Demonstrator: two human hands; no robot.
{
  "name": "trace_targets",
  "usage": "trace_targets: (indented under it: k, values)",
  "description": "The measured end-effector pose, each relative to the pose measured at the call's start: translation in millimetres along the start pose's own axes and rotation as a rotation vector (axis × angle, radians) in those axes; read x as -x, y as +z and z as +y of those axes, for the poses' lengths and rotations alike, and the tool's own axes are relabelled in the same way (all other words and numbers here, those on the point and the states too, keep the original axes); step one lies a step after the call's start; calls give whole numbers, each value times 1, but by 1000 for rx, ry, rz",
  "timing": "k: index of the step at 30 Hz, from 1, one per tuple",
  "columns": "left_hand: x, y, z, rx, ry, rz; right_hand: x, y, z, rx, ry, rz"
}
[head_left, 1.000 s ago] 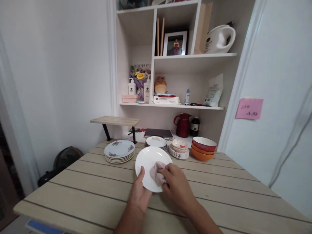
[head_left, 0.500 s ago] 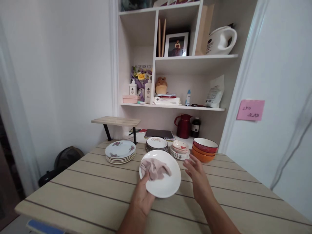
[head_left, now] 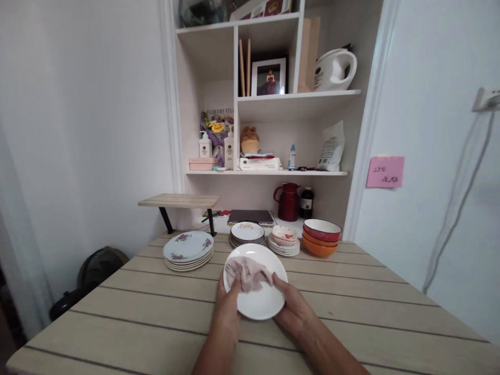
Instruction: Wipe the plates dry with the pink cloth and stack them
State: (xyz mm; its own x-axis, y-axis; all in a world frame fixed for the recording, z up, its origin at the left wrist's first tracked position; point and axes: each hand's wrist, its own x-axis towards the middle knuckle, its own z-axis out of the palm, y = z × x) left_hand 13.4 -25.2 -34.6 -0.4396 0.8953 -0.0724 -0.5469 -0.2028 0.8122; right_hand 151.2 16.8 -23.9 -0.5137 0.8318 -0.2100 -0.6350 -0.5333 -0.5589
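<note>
A round white plate [head_left: 261, 304] is held between both hands above the front part of the table, tilted toward me. On its upper left face lies a crumpled pinkish-beige cloth [head_left: 250, 273]. My left hand [head_left: 228, 307] grips the plate's left edge, its thumb on the cloth at the near side. On the right rim, my right hand [head_left: 291, 307] is closed with its thumb over the edge, by the cloth's right end. The fingers of both hands are mostly hidden beneath the plate.
Behind the plate stand flowered plates [head_left: 188, 247], dark-rimmed plates [head_left: 247, 230], small white dishes topped with heart-patterned bowls [head_left: 284, 235], and red and orange bowls [head_left: 321, 238]. A small raised wooden shelf [head_left: 179, 200] is at back left; a red jug [head_left: 288, 203] stands behind.
My right hand has come in from the right, where it was open and apart, and taken hold of the plate's right rim. The view has shifted a little.
</note>
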Motion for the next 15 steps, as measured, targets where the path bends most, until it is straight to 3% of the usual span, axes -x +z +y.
trace_targets:
  k: [4,6,8,11,15]
  values:
    - [-7,-4,3,-559,499,270,1,1,-8,-27,-106,4]
    - [-4,-3,4,-774,757,289,1,-1,-10,-31,-116,26]
    - [4,1,4,-914,925,230,0,-3,-10,-24,-113,27]
    - [14,6,4,-999,1030,158,-2,-4,-8,-24,-122,29]
    - [17,5,5,-1040,1002,106,1,-2,-11,-34,-125,105]
